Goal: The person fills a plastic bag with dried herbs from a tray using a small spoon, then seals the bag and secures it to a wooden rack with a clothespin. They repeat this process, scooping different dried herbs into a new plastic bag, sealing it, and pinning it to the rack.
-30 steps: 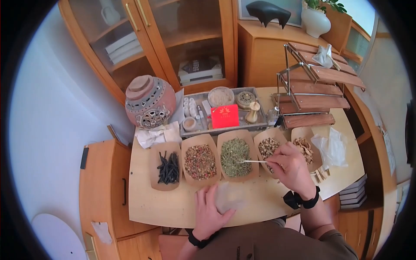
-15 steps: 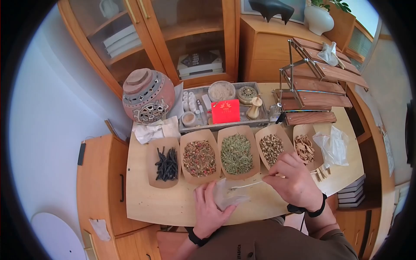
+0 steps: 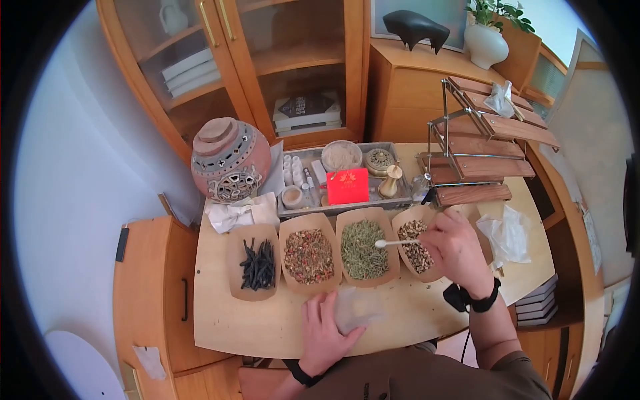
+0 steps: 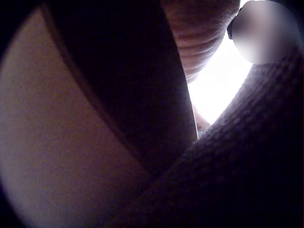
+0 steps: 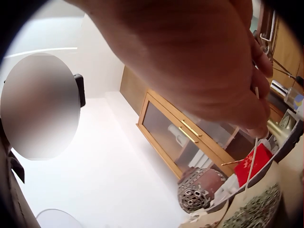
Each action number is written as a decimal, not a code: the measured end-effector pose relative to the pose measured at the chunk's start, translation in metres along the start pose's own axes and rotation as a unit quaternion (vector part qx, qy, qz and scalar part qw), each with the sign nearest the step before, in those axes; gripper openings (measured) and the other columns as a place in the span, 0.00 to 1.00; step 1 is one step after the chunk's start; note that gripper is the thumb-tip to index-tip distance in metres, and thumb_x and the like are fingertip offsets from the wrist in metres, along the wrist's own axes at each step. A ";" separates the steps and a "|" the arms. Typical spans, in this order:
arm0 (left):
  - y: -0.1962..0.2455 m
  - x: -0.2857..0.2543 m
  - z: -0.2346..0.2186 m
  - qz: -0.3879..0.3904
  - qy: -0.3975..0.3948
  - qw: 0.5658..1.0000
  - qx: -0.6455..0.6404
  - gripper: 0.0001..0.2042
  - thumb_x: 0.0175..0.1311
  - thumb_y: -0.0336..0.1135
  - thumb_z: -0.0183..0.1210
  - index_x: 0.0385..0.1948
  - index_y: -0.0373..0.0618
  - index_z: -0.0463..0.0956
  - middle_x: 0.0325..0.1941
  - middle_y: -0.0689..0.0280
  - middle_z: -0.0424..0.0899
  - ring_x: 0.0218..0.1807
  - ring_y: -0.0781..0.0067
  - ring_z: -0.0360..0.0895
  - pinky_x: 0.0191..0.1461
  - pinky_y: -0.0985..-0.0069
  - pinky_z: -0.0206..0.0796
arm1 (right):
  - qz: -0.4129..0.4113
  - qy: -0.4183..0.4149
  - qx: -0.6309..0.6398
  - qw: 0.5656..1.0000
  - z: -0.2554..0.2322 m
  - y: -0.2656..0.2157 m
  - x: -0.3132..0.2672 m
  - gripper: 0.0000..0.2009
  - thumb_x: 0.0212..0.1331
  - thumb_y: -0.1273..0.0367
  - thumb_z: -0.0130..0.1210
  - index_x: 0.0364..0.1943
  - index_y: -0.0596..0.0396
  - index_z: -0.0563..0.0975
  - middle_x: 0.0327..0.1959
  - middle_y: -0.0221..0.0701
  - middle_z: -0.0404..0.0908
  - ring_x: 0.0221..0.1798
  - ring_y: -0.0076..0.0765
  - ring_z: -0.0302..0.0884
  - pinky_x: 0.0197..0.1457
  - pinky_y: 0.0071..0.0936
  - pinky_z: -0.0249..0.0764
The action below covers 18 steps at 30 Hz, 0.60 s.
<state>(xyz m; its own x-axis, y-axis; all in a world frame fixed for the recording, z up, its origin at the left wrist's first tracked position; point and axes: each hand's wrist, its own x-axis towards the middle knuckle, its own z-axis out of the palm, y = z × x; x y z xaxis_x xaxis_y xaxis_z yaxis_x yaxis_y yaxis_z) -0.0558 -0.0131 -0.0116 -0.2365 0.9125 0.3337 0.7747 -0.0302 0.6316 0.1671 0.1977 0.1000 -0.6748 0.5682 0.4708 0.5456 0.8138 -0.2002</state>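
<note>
In the head view my right hand [image 3: 460, 250] pinches a thin white spoon [image 3: 403, 243], its small bowl over the right part of a paper tray of dried green herb [image 3: 364, 250]. The right wrist view shows the spoon's handle [image 5: 252, 164] slanting down from my fingertips toward that herb. At the table's front, my left hand [image 3: 325, 333] holds a translucent pouch [image 3: 359, 311] between thumb and fingers. Sleeve and wristband fill most of the left wrist view. Under my right hand, a tray of pale brown chopped pieces [image 3: 415, 247] is partly covered.
Left of the herb stand trays of mixed reddish bits [image 3: 309, 257] and dark twisted pods [image 3: 257, 265]. Behind them is a grey tray [image 3: 293, 212] with a red card [image 3: 348, 186]. A clay pot [image 3: 230, 160], a folding wooden rack [image 3: 490, 167] and plastic bags [image 3: 507, 233] flank it.
The spoon went from the green herb to the pouch's mouth half a second ago, and is now back over the herb tray. My left hand keeps holding the pouch in nearly the same place.
</note>
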 end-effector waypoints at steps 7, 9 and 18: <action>-0.002 -0.001 -0.001 0.001 0.004 1.000 -0.004 0.45 0.47 0.49 0.79 0.68 0.38 0.70 0.61 0.47 0.72 0.62 0.41 0.71 0.66 0.51 0.69 | -0.060 -0.051 -0.097 0.992 0.025 0.026 0.031 0.02 0.49 0.74 0.61 0.24 0.53 0.84 0.33 0.33 0.78 0.46 0.45 0.76 0.53 0.41 0.73; -0.002 0.000 -0.002 0.000 0.009 1.000 -0.004 0.45 0.47 0.49 0.79 0.68 0.38 0.70 0.61 0.47 0.72 0.62 0.41 0.71 0.66 0.51 0.69 | -0.058 -0.073 -0.067 0.993 0.033 0.020 0.035 0.02 0.50 0.74 0.63 0.26 0.52 0.86 0.33 0.33 0.79 0.46 0.45 0.77 0.54 0.41 0.74; -0.002 0.000 -0.004 0.010 0.013 1.000 -0.027 0.45 0.48 0.47 0.80 0.68 0.36 0.70 0.61 0.48 0.72 0.62 0.40 0.71 0.67 0.51 0.69 | 0.017 -0.084 0.098 0.991 0.048 0.003 0.027 0.04 0.54 0.73 0.69 0.34 0.55 0.89 0.34 0.35 0.84 0.45 0.49 0.80 0.54 0.42 0.76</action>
<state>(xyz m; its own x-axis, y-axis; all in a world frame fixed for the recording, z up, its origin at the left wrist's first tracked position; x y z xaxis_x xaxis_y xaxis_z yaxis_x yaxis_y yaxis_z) -0.0597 -0.0145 -0.0106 -0.2374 0.9010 0.3632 0.7469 -0.0698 0.6613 0.1267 0.2218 0.0710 -0.7408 0.5939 0.3139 0.4728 0.7929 -0.3844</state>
